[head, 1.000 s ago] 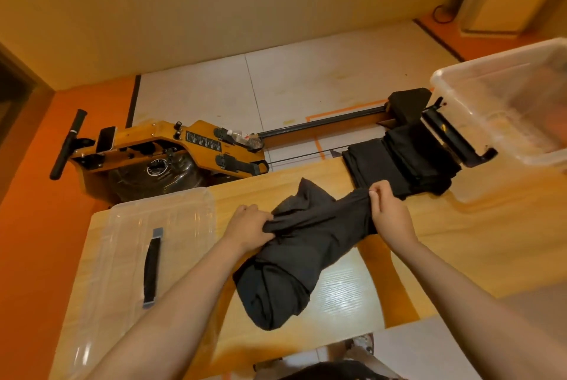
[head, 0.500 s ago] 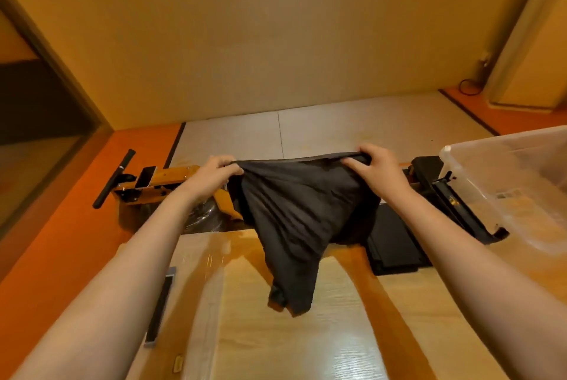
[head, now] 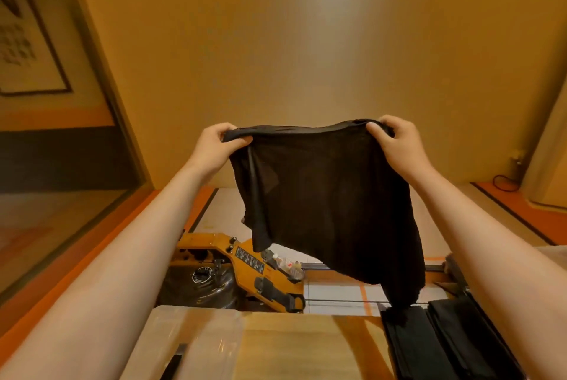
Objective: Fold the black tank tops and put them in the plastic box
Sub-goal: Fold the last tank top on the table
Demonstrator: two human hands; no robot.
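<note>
Both hands, the left (head: 214, 146) and the right (head: 395, 142), pinch a black tank top (head: 322, 195) by its top edge, high above the surface (head: 291, 346). Its twisted lower part could land bunched, giving a crooked fold.

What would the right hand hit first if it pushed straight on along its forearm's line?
Nothing nearby: beyond the right hand, gripping the tank top, only the far wall shows; depth is unclear.

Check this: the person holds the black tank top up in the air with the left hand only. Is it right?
No. In the head view, the left hand and the right hand both grip the black tank top, held up in the air.
</note>
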